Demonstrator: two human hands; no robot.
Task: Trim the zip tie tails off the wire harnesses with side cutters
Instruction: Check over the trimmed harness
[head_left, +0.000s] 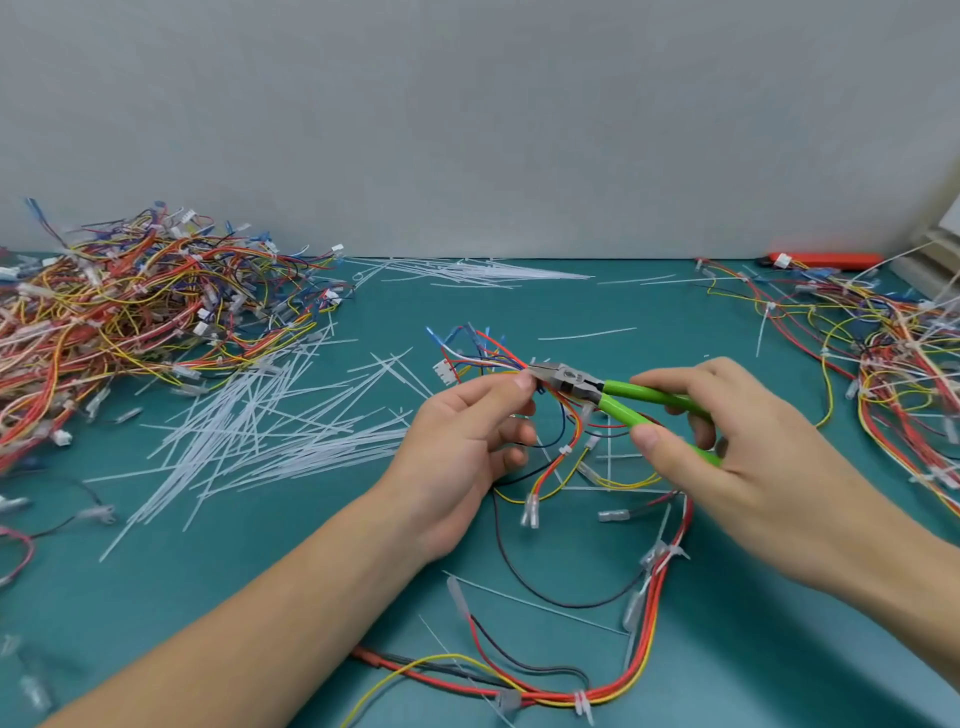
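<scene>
1. A teal work mat (519, 306) covers the table across the whole lower half of the frame, under a plain grey wall (467, 104).
2. A big tangled heap of red, yellow, blue and white wire harnesses (135, 312) fills the left side of the frame, against the wall.
3. A second, looser pile of red and yellow wire harnesses (893, 353) lies along the right edge of the frame; its zip tie tails stick out.
4. A scatter of thin white cut zip tie tails (270, 431) spreads over the mat left of centre, with a smaller bunch (467, 271) near the wall at top centre.
5. A long red, yellow and black wire harness with white zip ties (571, 691) lies on the mat at the bottom centre.
6. The left hand (467, 452), at centre, pinches a small multicoloured wire harness (519, 364) between thumb and forefinger, the other fingers loosely curled; the bundle is lifted above the mat, its leads hanging down to the right.
7. The right hand (737, 447), right of centre, has its fingers and thumb wrapped round the green-handled side cutters (613, 397).
8. The cutters' steel jaws point left and meet the held harness just beside the left fingertips; I cannot tell how far apart they stand.
9. An orange flat tool (826, 260) lies at the upper right by the wall.
</scene>
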